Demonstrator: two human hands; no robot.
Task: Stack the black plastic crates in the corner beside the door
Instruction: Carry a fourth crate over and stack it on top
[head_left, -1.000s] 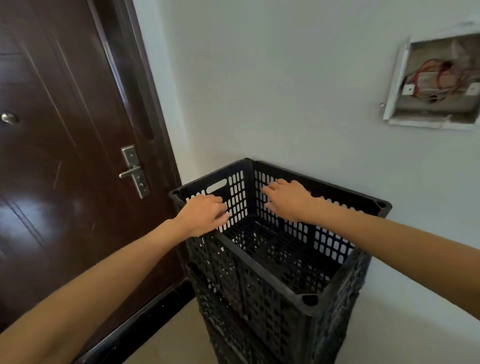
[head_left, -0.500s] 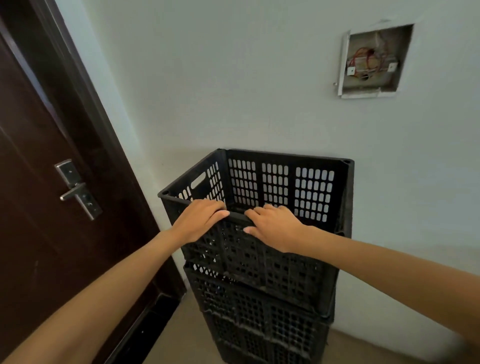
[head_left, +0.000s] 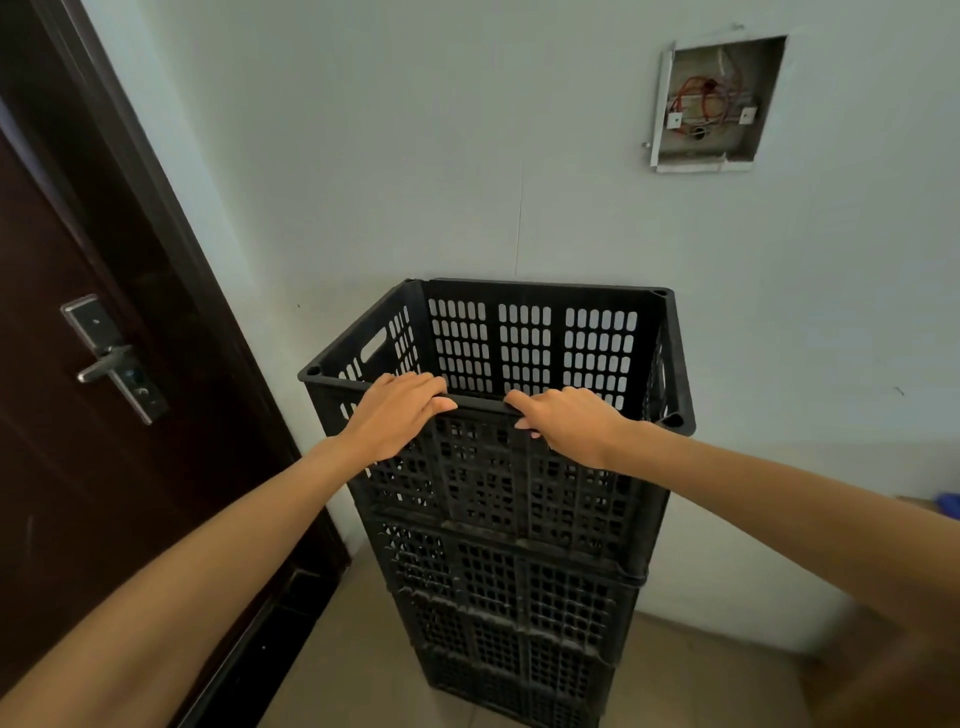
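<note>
A stack of black slotted plastic crates stands on the floor in the corner between the door and the wall. The top crate (head_left: 524, 338) sits squarely on the lower crates (head_left: 509, 613). My left hand (head_left: 397, 415) lies on the top crate's near rim, left of centre, fingers bent over the edge. On the same rim, right of centre, my right hand (head_left: 566, 423) has its fingers on top and its thumb under the lip. The fingertips of both hands point toward each other.
A dark brown door (head_left: 78, 467) with a metal lever handle (head_left: 117, 361) fills the left side, its frame close to the stack. The pale wall (head_left: 467, 156) behind holds an open recessed box with red wires (head_left: 714, 104). Tan floor (head_left: 363, 670) lies in front.
My right hand moved from inside the crate to its near rim. The view swung right, so the crates now appear square-on and the whole stack shows.
</note>
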